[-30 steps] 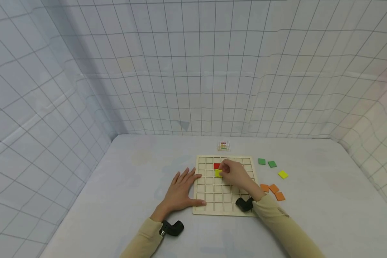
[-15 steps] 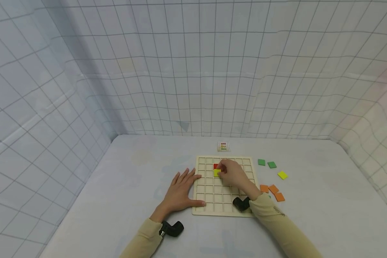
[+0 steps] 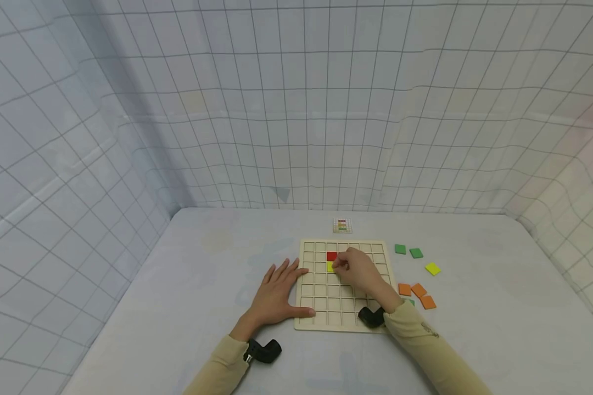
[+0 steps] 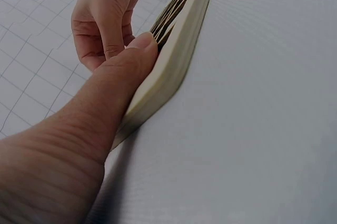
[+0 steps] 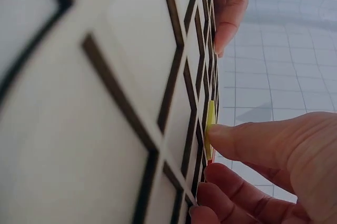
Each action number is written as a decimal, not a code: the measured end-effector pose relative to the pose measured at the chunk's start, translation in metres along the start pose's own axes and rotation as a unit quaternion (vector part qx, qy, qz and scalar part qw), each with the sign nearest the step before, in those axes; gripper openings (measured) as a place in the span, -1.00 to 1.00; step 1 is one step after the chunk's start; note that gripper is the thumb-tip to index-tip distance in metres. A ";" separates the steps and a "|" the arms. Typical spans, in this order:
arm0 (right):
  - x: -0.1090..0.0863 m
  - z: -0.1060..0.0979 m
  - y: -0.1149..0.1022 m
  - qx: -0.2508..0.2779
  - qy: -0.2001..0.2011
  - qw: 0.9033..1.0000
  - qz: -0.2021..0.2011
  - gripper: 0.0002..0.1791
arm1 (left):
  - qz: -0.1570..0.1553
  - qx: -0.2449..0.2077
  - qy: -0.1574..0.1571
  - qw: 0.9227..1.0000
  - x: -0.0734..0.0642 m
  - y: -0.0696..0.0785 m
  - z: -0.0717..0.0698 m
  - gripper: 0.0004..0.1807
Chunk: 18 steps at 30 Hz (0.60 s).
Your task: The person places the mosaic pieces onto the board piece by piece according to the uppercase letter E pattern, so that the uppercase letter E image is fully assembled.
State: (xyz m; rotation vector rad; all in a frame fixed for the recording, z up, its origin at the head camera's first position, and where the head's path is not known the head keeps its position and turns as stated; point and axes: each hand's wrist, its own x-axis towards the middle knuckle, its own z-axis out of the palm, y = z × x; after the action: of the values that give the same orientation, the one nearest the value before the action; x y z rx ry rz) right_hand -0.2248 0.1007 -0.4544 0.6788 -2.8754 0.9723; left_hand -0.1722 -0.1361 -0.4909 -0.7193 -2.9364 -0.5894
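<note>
The pale wooden grid board [image 3: 321, 323] lies on the table. My left hand [image 3: 274, 299] spreads its fingers along the board's left side, with index fingertip and thumb resting on the rim. My right hand [image 3: 358, 271] is over the upper middle of the grid, thumb and fingertips at a yellow tile [image 3: 330, 267]. In the right wrist view the thumb presses on that yellow tile [image 5: 210, 119], which stands slightly above the grid lines. Directly behind it sits a red tile [image 3: 331, 256] in a cell. Part of the yellow tile and any cells under the right hand are hidden.
Right of the board lie two green tiles [image 3: 408, 250], a loose yellow tile [image 3: 432, 269] and several orange tiles [image 3: 418, 290]. Another green tile [image 3: 411, 302] shows partly beside the right sleeve. A small card with a coloured grid pattern [image 3: 342, 225] lies behind the board.
The right hand has shifted the yellow tile slightly left, into line with the red tile's column. Its fingers now cover more of the yellow tile. The left hand has not moved.
</note>
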 end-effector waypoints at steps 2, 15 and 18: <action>-0.001 0.000 0.002 -0.001 -0.006 1.000 0.003 -0.96 | -0.001 0.001 0.001 1.000 0.000 0.000 0.000 0.04; -0.020 -0.014 0.011 -0.006 -0.073 0.993 -0.089 -0.80 | 0.003 0.001 0.004 1.000 0.001 0.000 0.001 0.04; -0.031 -0.022 0.017 0.019 -0.083 0.991 -0.106 -0.80 | 0.000 -0.001 0.003 1.000 0.001 -0.001 0.002 0.04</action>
State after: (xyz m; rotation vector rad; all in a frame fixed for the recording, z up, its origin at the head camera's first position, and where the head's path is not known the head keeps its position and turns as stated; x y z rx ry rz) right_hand -0.2064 0.1375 -0.4514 1.0918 -2.8486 0.9875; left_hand -0.1735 -0.1358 -0.4926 -0.7155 -2.9310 -0.5930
